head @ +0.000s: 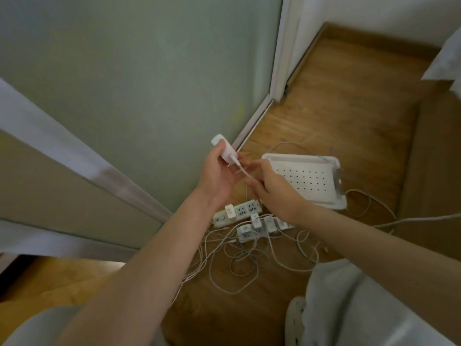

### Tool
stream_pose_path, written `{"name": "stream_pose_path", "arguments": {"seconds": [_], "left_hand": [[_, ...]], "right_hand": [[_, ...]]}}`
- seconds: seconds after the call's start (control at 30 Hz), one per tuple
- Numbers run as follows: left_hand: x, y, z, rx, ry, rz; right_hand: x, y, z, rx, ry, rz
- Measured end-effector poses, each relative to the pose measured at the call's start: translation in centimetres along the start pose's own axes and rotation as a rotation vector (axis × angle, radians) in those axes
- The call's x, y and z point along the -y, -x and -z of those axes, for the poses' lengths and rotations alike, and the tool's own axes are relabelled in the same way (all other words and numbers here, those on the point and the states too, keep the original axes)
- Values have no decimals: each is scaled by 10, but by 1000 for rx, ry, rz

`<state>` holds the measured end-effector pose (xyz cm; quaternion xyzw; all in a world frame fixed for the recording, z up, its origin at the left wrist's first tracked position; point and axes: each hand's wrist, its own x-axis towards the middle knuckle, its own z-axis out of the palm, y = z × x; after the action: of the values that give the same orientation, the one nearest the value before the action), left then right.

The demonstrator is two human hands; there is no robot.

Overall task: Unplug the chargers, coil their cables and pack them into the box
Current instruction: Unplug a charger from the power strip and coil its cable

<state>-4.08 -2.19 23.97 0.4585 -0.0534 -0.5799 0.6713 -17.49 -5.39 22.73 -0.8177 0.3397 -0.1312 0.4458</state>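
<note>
Aloft, left hand grips charger; box near

Wood floor w/ white box, 2 power strips & tangled cables on it.

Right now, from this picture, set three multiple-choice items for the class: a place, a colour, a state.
1. Where is the perforated box? A on the wooden floor; B on a bed; C on a shelf.
2. What colour is the charger in the left hand? A black; B white; C red.
3. The right hand: A hangs idle; B presses the box; C pinches the charger's cable.
Key: A, it rests on the boards; B, its body is white; C, fingertips close on the cable.
</note>
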Motion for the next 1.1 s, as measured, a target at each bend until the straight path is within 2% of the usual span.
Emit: {"name": "stream_pose_path", "arguments": {"seconds": [0.1,0.2,0.37,0.47,0.53,0.63,0.7,0.8,1.0,1.1], "left_hand": [[-19,17,-4,-29,95,-10],[-34,35,3,117,0,79],[-39,77,26,417,-459,211],[-38,101,35,525,-895,223],[-32,115,36,497,-1161,232],[-20,129,49,456,-1367,244],[-14,137,61,427,-1408,242],[-5,147,73,303,-1423,147],[23,166,71,160,-1451,5],[35,176,69,122,-1577,-86]], "right_hand": [[11,17,1,64,26,19],[12,33,7,154,100,45],[18,48,19,331,418,68],[27,54,22,412,616,111],[33,59,26,446,702,119],[40,67,33,469,787,93],[46,74,36,426,785,74],[63,91,31,330,720,91],[88,121,8,260,664,63],[92,134,-2,238,665,66]]}}
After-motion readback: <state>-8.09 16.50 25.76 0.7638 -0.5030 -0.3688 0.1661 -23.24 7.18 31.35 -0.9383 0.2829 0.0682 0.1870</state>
